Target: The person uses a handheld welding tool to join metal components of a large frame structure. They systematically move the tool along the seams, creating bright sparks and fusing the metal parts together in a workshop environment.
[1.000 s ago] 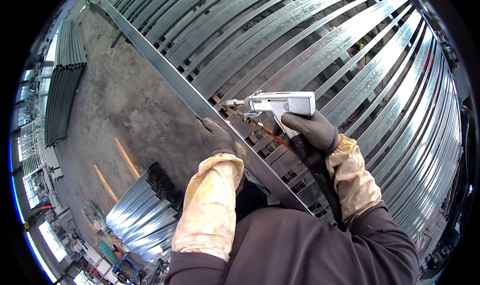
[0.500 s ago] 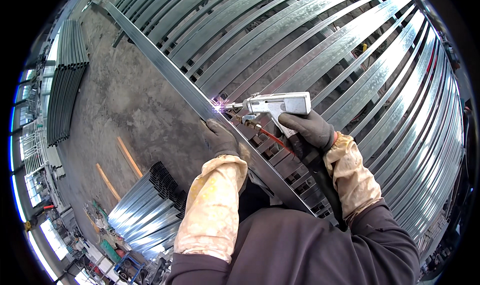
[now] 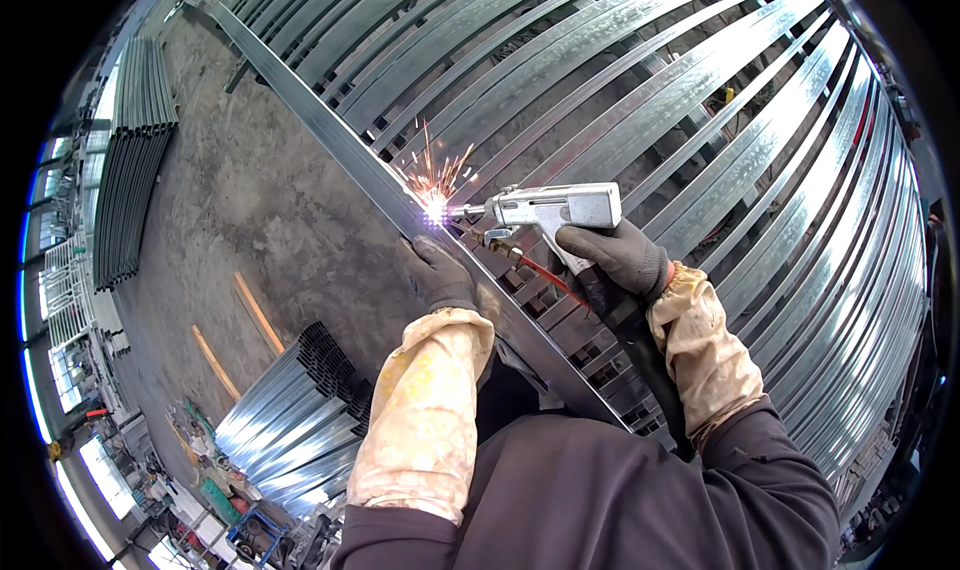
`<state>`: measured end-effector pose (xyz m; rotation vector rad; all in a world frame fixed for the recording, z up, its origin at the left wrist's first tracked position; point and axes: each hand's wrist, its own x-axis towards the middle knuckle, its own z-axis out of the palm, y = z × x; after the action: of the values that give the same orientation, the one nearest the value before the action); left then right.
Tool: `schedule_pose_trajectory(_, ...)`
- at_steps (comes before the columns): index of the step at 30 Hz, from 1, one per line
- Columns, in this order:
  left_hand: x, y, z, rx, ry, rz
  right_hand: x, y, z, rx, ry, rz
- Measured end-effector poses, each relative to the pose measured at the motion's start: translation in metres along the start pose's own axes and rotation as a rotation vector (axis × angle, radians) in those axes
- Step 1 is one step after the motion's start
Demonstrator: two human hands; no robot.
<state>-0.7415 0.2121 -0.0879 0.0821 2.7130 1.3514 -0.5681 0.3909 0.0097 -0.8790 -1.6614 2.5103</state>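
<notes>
My right hand [image 3: 628, 258], in a dark grey glove, is wrapped round the grip of a silver handheld welding gun [image 3: 560, 208]. The gun's nozzle points left and meets a long galvanized steel rail [image 3: 330, 140]; a bright spot with orange sparks [image 3: 435, 205] glows there. Just below that spot my left hand [image 3: 440, 273], gloved too, is closed on the rail's outer edge, with some fingers hidden. A thick black cable runs down from the gun's grip, and a red hose [image 3: 552, 278] lies beside it. Pale protective sleeves cover both forearms.
Many galvanized steel slats [image 3: 620, 70] run side by side from the rail toward the far right, with gaps between them. Bundled tubes [image 3: 290, 420] lie at lower left, near two wooden strips [image 3: 258, 315]. Another stack of profiles [image 3: 135, 170] lies at far left on the concrete floor [image 3: 230, 190].
The small purple-white glow at the nozzle has grown brighter, and orange sparks now fly up from it. Both hands and the welding gun have stayed almost in place.
</notes>
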Motion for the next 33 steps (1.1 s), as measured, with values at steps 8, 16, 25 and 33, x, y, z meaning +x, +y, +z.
schedule_pose_trajectory(8, 0.000, 0.004, -0.001, -0.017, 0.008, 0.015, -0.004, -0.008, 0.002, -0.035, -0.007, -0.006)
schedule_pose_trajectory(16, -0.002, 0.005, -0.002, -0.011, 0.005, 0.015, -0.006, -0.004, 0.002, -0.005, -0.009, -0.050)
schedule_pose_trajectory(25, 0.001, 0.003, -0.003, -0.001, -0.010, -0.019, -0.010, -0.004, 0.001, -0.022, -0.023, -0.022)
schedule_pose_trajectory(33, -0.002, 0.007, -0.003, 0.010, -0.019, -0.043, -0.011, 0.000, 0.000, -0.042, -0.046, -0.103)
